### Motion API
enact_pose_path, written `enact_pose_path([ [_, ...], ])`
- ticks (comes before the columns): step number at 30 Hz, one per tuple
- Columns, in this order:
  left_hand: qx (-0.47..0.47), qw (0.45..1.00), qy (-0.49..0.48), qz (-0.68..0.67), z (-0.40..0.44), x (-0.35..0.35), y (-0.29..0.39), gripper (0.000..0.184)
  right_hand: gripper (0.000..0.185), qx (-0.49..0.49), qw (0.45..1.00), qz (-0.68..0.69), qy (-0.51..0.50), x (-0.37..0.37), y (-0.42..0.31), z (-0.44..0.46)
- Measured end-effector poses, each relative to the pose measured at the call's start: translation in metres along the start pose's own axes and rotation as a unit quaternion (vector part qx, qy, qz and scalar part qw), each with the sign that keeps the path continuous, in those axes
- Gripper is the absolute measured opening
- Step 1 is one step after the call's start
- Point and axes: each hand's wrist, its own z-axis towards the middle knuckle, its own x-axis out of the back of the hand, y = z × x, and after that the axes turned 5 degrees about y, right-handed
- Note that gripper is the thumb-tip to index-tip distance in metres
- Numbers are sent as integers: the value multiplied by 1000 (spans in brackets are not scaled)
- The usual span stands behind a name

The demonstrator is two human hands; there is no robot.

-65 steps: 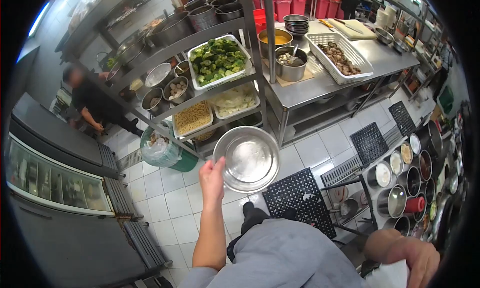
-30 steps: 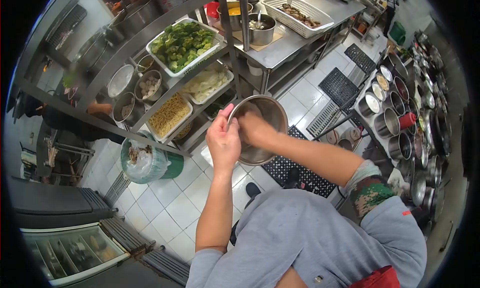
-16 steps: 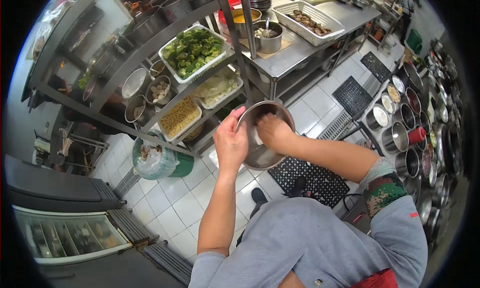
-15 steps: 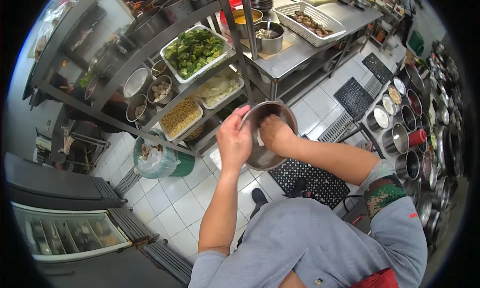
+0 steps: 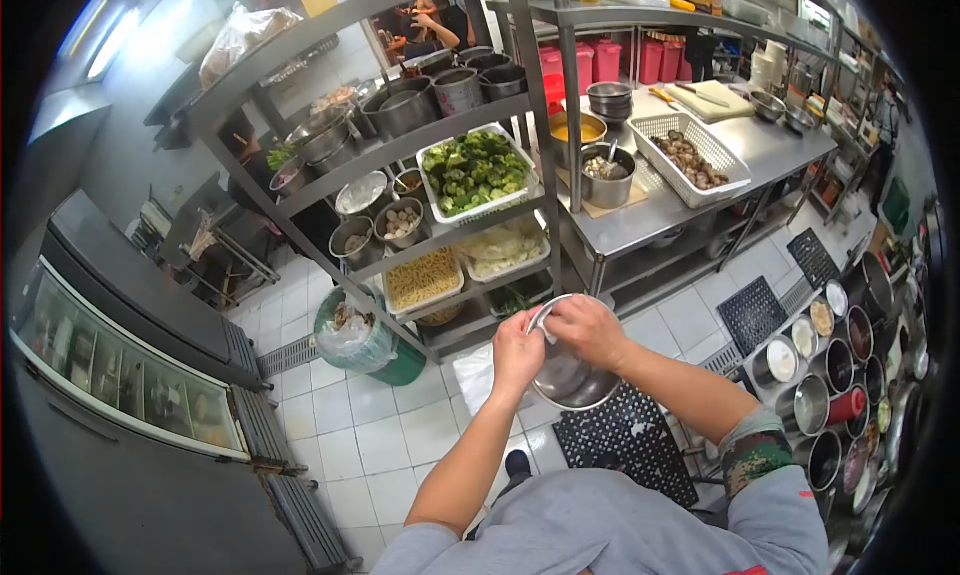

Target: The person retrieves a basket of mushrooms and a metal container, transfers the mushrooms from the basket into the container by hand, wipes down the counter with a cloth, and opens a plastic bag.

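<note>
A round stainless steel bowl (image 5: 578,383) is tilted in front of me, its shiny inside facing up. My left hand (image 5: 519,355) is closed on its left rim. My right hand (image 5: 588,331) lies over the far part of the bowl, close to my left hand at the rim, with its fingers curled together. A small pale patch shows by its fingertips; I cannot make out what it is. The right fingers hide part of the rim.
A metal rack ahead holds a basket of broccoli (image 5: 477,175), a tray of noodles (image 5: 424,280) and several pots. Beyond the steel table (image 5: 650,215) edge stands a basket of brown food (image 5: 692,160). A green bin (image 5: 402,363) stands on the floor; many pots line the right.
My right hand has come up from inside the bowl to its far rim near my left hand. The view has tilted upward, showing more of the rack and table.
</note>
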Motion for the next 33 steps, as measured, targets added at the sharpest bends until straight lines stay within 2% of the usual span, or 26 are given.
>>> enact_pose_path([
  [2,11,1000,-12,21,7,-2,-10,31,15,34,993,-70,-89,-7,4,-6],
  [3,16,999,-19,32,10,-1,-12,31,16,-8,984,-113,-138,-17,2,-14],
  [5,-82,997,10,-13,11,0,1,30,18,-90,948,-201,-230,-36,-9,-30],
  [7,-43,999,-17,2,6,3,18,31,20,-175,936,-136,-276,-39,-21,-30],
  [9,-168,984,63,-25,5,-4,2,30,23,-335,831,-10,-444,-38,-39,-12],
  [10,-143,987,66,-3,4,0,3,29,27,-345,862,137,-345,-90,-34,-42],
  [11,-156,985,74,-8,4,2,-3,29,32,-344,864,280,-237,-139,-23,-67],
  [12,-167,982,84,-13,5,4,-9,29,38,-450,738,494,-91,-87,-61,-24],
  [14,-193,974,115,-8,13,16,-15,30,39,-434,725,535,-21,-95,-69,-17],
  [15,-157,982,109,-1,18,32,-20,30,40,-425,712,558,15,-100,-74,-13],
  [16,-123,987,104,9,29,59,-28,30,39,-291,865,362,-187,-54,-70,-4],
  [17,-87,991,99,13,36,73,-33,29,40,-275,905,297,-131,-31,-70,9],
  [19,-90,992,80,38,39,84,-46,29,42,-232,959,161,-15,-3,-69,38],
  [21,-104,991,45,67,33,86,-58,30,44,-200,971,129,-19,19,-76,85],
  [22,-143,984,66,84,28,79,-65,30,45,-188,975,116,-21,20,-81,99],
  [23,-155,985,31,64,21,88,-43,25,46,-124,989,58,-52,6,-78,104],
  [25,-118,984,-21,130,20,86,-52,19,45,-44,992,-20,-118,-24,-72,105],
  [26,-113,988,-35,95,20,95,-41,15,37,-39,992,-26,-121,-33,-68,106],
  [29,-138,987,-46,75,29,109,-42,18,28,-62,992,-40,-99,-59,-54,91],
  [30,-148,986,15,74,25,106,-42,22,23,-110,990,-50,-73,-69,-51,82],
  [33,-150,985,80,31,27,118,-35,24,22,-306,942,76,112,-109,-53,40],
])
